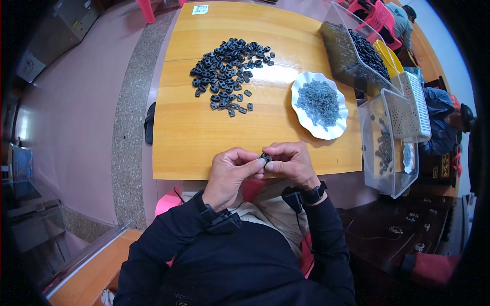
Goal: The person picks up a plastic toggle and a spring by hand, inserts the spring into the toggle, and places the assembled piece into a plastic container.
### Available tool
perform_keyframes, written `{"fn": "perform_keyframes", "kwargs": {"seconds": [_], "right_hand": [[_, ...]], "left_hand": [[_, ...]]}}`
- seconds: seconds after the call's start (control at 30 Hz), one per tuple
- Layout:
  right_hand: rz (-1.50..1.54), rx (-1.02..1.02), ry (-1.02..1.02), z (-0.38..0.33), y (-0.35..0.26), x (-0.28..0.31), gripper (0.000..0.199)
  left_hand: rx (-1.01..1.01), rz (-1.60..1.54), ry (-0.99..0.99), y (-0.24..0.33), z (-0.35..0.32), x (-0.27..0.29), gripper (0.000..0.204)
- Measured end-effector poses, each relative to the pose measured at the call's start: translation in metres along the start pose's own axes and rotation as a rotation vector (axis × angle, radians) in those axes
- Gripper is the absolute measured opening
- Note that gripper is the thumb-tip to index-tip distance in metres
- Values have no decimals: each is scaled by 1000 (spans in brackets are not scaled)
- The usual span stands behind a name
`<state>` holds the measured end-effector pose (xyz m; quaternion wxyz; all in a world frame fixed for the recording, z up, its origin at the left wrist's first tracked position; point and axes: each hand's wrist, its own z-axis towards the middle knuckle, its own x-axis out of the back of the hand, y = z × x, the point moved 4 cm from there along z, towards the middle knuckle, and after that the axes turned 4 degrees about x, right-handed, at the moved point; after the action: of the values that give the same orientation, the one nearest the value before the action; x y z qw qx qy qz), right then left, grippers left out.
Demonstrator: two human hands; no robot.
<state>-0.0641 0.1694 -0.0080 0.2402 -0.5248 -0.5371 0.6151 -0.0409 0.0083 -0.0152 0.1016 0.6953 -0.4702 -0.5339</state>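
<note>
Near the front edge of the wooden table (204, 148), my left hand (228, 173) and my right hand (292, 164) meet in front of me. Between both thumbs and fingertips they pinch one small black two-holed cord lock (265, 157); its lower part is hidden by the fingers. Ahead of my hands, a loose pile of similar black cord locks (219, 71) spreads over the table, some lying singly at its near side. To the right of the pile, a white wavy-rimmed plate (301, 116) bears a heap of tiny grey pieces that look like springs (319, 102).
A clear bin (334, 51) of black parts stands at the far right corner. Beside the table's right edge is another clear bin (375, 163) with scattered dark pieces, and a white perforated basket (416, 107). Other people (444, 122) sit to the right. A label (200, 9) lies far left.
</note>
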Motion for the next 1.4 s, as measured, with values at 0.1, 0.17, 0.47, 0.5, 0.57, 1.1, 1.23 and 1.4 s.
{"fn": "perform_keyframes", "kwargs": {"seconds": [0.1, 0.17, 0.47, 0.5, 0.57, 1.1, 1.23, 1.4], "right_hand": [[63, -34, 7, -1, 1, -1, 28], [104, -53, 6, -4, -2, -3, 28], [122, -148, 2, -5, -1, -6, 29], [93, -96, -32, -1, 2, -6, 31], [40, -20, -39, 0, 2, -2, 33], [-171, 327, 383, -58, -55, 17, 34], [-253, 624, 782, -92, -103, 48, 29], [-48, 966, 1211, -142, -161, 104, 39]], "left_hand": [[-14, 9, -19, -1, 1, 1, 9], [-15, 16, -27, -1, 2, -1, 9], [-22, 217, 11, 6, 7, -5, 9], [-28, 201, -4, 7, 6, -6, 9], [-14, 170, -32, 7, 6, -7, 9], [-10, 163, -42, 2, -3, -20, 12], [-28, 163, -36, 1, -5, -17, 12], [-16, 151, -7, 1, -6, -13, 10]]}}
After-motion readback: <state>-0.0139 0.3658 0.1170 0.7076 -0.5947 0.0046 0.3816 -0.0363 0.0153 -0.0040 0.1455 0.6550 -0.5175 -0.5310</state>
